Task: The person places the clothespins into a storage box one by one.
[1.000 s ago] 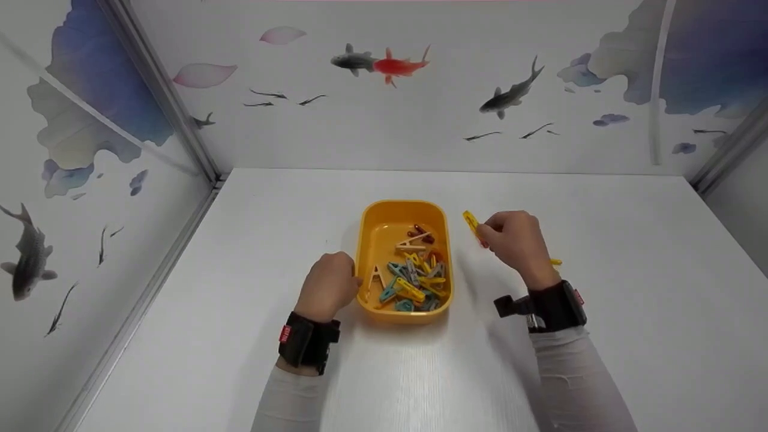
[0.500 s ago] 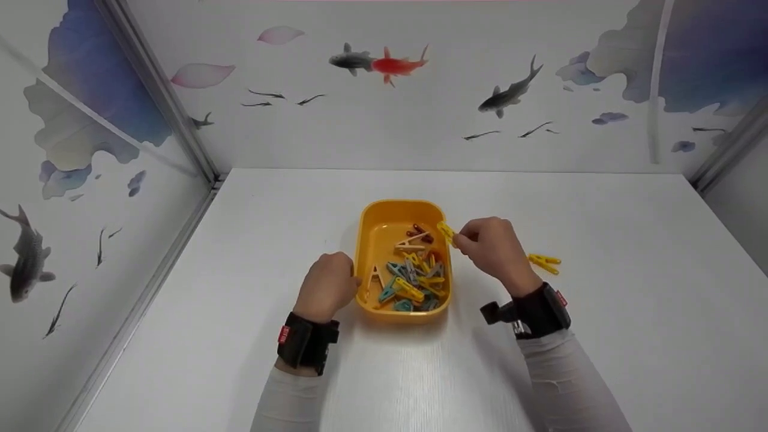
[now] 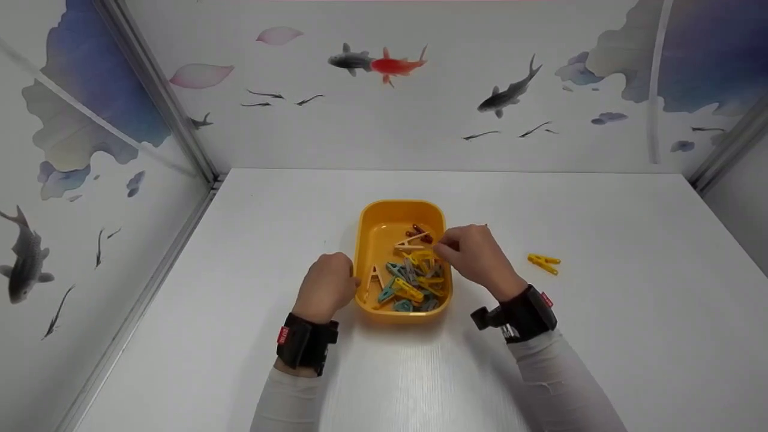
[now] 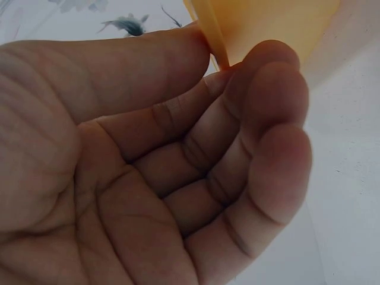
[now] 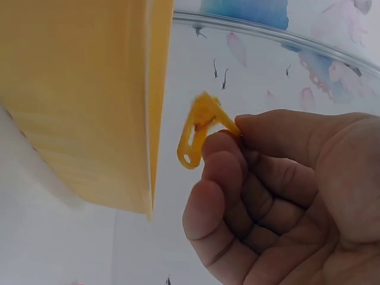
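Note:
My left hand [image 3: 324, 284] pinches the left rim of a yellow plastic tray [image 3: 377, 240] between thumb and forefinger; the left wrist view shows the tray's wall [image 4: 273, 29] at the fingertips. At the tray's right rim, my right hand [image 3: 479, 257] pinches one leg of a yellow clothes peg [image 5: 200, 122]. That peg hangs beyond the fingertips, over the tray in the head view. Inside lie several pegs: a yellow peg [image 3: 409, 290], a teal peg [image 3: 388, 291], a cream peg [image 3: 411, 246] and small brown-red pegs [image 3: 418, 232]. Many overlap, partly hidden.
Another yellow peg [image 3: 543, 263] lies on the white table [image 3: 624, 288], right of the right hand. White panels [image 3: 420, 132] printed with fish stand behind the table and at its left. The tray's raised right wall [image 5: 155, 119] stands beside the right fingers.
My right hand has moved left with its yellow peg, from the table on the right to over the tray's right rim. The left hand has stayed at the tray.

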### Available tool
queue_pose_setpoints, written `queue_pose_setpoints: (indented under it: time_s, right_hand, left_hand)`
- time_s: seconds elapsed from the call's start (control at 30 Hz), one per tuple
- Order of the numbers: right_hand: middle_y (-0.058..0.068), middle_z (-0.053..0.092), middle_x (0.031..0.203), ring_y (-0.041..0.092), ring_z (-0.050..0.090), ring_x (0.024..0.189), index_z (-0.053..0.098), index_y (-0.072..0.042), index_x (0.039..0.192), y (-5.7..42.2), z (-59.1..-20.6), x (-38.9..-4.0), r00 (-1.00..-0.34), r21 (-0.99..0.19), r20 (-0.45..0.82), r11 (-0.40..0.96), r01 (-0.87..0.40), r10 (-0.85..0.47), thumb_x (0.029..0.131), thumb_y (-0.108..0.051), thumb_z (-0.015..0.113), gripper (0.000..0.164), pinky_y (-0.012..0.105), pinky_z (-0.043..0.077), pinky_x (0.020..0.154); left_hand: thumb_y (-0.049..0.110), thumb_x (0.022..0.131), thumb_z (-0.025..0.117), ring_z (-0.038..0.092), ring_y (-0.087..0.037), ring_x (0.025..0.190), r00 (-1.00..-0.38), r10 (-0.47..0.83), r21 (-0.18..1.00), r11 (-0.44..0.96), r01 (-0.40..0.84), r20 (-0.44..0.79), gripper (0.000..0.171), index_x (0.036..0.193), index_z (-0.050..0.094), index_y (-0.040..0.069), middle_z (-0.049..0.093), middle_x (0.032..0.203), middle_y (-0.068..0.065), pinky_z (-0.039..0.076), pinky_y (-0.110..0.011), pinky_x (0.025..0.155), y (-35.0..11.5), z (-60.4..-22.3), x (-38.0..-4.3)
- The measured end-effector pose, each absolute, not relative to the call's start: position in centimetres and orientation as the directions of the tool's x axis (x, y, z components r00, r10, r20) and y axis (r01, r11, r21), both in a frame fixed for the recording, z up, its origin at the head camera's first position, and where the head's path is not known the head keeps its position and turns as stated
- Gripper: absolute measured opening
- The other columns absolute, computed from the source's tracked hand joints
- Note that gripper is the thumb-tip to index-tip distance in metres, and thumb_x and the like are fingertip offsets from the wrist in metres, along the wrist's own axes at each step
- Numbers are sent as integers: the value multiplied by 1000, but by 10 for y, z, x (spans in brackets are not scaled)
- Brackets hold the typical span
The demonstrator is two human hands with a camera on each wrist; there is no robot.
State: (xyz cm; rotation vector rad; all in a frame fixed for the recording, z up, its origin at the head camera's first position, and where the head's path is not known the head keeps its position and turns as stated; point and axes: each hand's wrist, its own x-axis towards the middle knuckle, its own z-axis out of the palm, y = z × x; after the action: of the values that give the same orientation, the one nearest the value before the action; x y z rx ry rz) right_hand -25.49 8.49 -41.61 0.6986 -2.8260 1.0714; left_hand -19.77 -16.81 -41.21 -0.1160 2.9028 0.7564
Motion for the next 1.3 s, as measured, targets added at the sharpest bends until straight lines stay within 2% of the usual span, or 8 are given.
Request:
queue_pose_setpoints:
  time_s: [0.13, 0.27, 0.47, 0.6, 0.7, 0.83, 1.07, 1.3]
  right_hand:
    - [3, 65, 73, 16, 49, 62, 80, -4, 93, 88, -414, -255, -898, -631, 198, 650, -423, -392, 99, -14, 68, 16, 30, 39, 59]
    - [4, 68, 76, 16, 51, 64, 79, -3, 94, 97, -413, -257, -907, -636, 207, 654, -409, -365, 99, -12, 67, 16, 30, 42, 59]
    - [5, 67, 73, 17, 55, 63, 75, -6, 84, 114, -413, -263, -915, -645, 264, 650, -402, -304, 98, -9, 66, 17, 31, 44, 60]
    - [6, 67, 73, 16, 57, 65, 74, -6, 83, 125, -415, -268, -926, -665, 280, 645, -378, -254, 98, -10, 67, 17, 29, 47, 61]
    - [5, 66, 71, 16, 56, 64, 74, -5, 83, 132, -417, -271, -929, -669, 296, 647, -366, -220, 97, -11, 67, 17, 28, 45, 61]
    - [6, 65, 69, 18, 53, 62, 75, -4, 82, 140, -421, -276, -933, -675, 310, 650, -350, -181, 97, -12, 66, 19, 29, 42, 60]
    - [13, 71, 79, 21, 58, 69, 78, 2, 96, 150, -427, -288, -968, -686, 233, 689, -232, -94, 99, -16, 65, 22, 29, 46, 61]
    - [14, 70, 79, 20, 59, 68, 77, 4, 96, 152, -432, -306, -984, -692, 169, 704, -161, -58, 100, -15, 62, 25, 29, 47, 61]
  left_hand:
    - [9, 95, 73, 54, -21, 65, -986, -41, 483, 868, -115, -161, 11, 92, 74, -2, 60, 73, -8, 42, -30, 58, -168, -412, -198]
    - [9, 95, 72, 54, -21, 65, -984, -43, 483, 867, -123, -173, 11, 93, 74, -2, 60, 73, -8, 41, -30, 58, -167, -412, -199]
    - [10, 96, 72, 53, -21, 66, -982, -39, 472, 873, -123, -183, 12, 93, 74, -2, 59, 73, -7, 42, -29, 58, -166, -411, -200]
    - [9, 94, 73, 52, -20, 64, -988, -27, 467, 879, -96, -153, 13, 87, 73, -2, 57, 70, -6, 40, -29, 57, -166, -411, -199]
    - [8, 93, 73, 51, -19, 62, -990, -20, 465, 882, -83, -138, 13, 84, 73, -1, 56, 68, -5, 39, -29, 56, -166, -410, -199]
    - [8, 94, 73, 51, -20, 63, -988, -26, 469, 878, -95, -152, 12, 88, 73, -2, 56, 70, -6, 40, -29, 57, -165, -410, -200]
    - [10, 95, 72, 53, -21, 65, -985, -29, 482, 869, -108, -169, 13, 89, 72, -1, 58, 72, -6, 41, -29, 58, -164, -411, -200]
    - [9, 95, 72, 54, -21, 66, -984, -44, 482, 867, -123, -173, 11, 92, 73, -2, 59, 73, -7, 42, -30, 59, -168, -412, -198]
